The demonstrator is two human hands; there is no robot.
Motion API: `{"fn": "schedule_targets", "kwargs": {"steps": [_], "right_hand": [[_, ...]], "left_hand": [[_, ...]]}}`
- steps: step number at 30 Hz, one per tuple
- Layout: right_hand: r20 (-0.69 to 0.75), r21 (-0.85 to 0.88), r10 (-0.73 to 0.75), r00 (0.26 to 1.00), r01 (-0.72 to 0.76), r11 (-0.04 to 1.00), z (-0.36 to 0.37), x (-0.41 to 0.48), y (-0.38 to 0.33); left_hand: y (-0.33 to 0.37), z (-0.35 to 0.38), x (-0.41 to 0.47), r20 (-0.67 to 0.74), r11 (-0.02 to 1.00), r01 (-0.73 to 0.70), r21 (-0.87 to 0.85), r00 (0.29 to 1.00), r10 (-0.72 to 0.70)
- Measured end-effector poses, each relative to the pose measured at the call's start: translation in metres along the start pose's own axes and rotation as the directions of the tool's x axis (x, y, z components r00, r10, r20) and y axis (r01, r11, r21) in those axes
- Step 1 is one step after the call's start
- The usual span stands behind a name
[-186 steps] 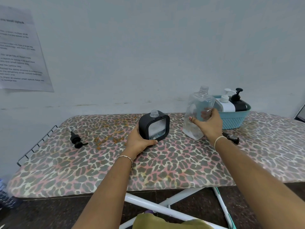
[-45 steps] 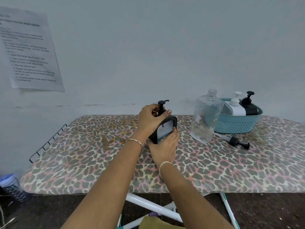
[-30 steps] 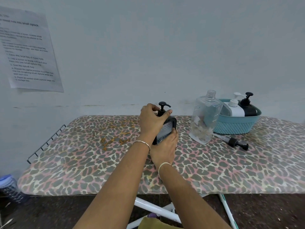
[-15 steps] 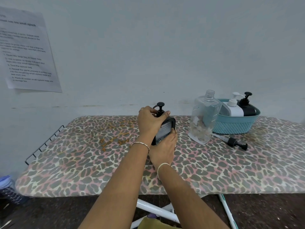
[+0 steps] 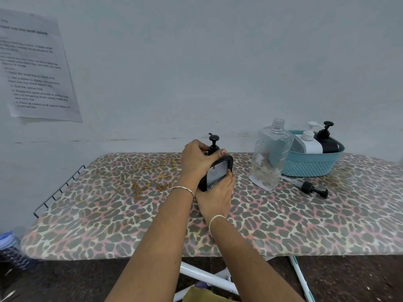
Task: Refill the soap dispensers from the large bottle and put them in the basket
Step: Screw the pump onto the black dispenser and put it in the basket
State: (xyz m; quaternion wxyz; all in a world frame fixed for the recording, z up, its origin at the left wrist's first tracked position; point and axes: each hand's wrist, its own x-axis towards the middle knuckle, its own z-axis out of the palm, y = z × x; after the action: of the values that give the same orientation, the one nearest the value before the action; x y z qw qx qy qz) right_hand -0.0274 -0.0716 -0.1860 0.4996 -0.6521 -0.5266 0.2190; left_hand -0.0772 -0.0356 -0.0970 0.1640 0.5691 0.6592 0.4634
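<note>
Since six seconds back, my right hand (image 5: 214, 198) has left the bottle (image 5: 270, 155) and the pump (image 5: 213, 143) now sits on the dispenser (image 5: 218, 174). Left fingers (image 5: 197, 147) pinch the pump collar; right fingers wrap the body low, tilted on the board (image 5: 109, 210). I judge I'm screwing the pump tight. Next, I lift the dispenser into the basket (image 5: 309, 165), beside two already there. Another pump (image 5: 311, 189) lies loose nearby.
</note>
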Motion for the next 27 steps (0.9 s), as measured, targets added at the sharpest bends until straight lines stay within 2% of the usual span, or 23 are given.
{"fn": "schedule_targets", "kwargs": {"steps": [3,8,10,15,19,22,25,27], "right_hand": [[0.009,-0.005,0.010,1.000,-0.010,1.000,0.000,0.001,0.001],[0.019,-0.014,0.015,1.000,-0.015,1.000,-0.001,0.002,0.001],[0.015,-0.009,0.018,1.000,-0.018,1.000,-0.001,0.002,0.000],[0.027,0.003,0.018,0.999,-0.018,1.000,-0.002,0.001,-0.002],[0.024,0.005,0.007,1.000,-0.007,1.000,-0.002,0.000,-0.001],[0.045,0.024,-0.014,0.999,0.013,1.000,-0.004,0.000,-0.003],[0.028,0.068,-0.036,0.999,0.034,0.997,-0.005,-0.004,-0.006],[-0.007,0.096,-0.036,0.999,0.036,0.995,-0.007,-0.006,-0.007]], "left_hand": [[-0.002,-0.002,0.001,0.051,0.999,-0.040,-0.010,0.998,0.040],[0.000,-0.019,0.010,0.348,0.992,-0.102,0.072,0.935,0.071],[0.003,-0.022,0.013,0.376,0.992,-0.105,0.077,0.924,0.069],[0.004,-0.012,0.010,0.124,0.990,-0.114,0.077,0.987,0.104],[0.002,-0.007,0.008,0.059,0.989,-0.115,0.089,0.992,0.110],[0.005,-0.007,0.003,-0.012,0.978,-0.118,0.170,0.992,0.122],[0.007,-0.005,-0.002,-0.127,0.958,-0.063,0.280,0.987,0.102],[0.007,-0.003,-0.004,-0.175,0.956,-0.017,0.292,0.982,0.070]]}}
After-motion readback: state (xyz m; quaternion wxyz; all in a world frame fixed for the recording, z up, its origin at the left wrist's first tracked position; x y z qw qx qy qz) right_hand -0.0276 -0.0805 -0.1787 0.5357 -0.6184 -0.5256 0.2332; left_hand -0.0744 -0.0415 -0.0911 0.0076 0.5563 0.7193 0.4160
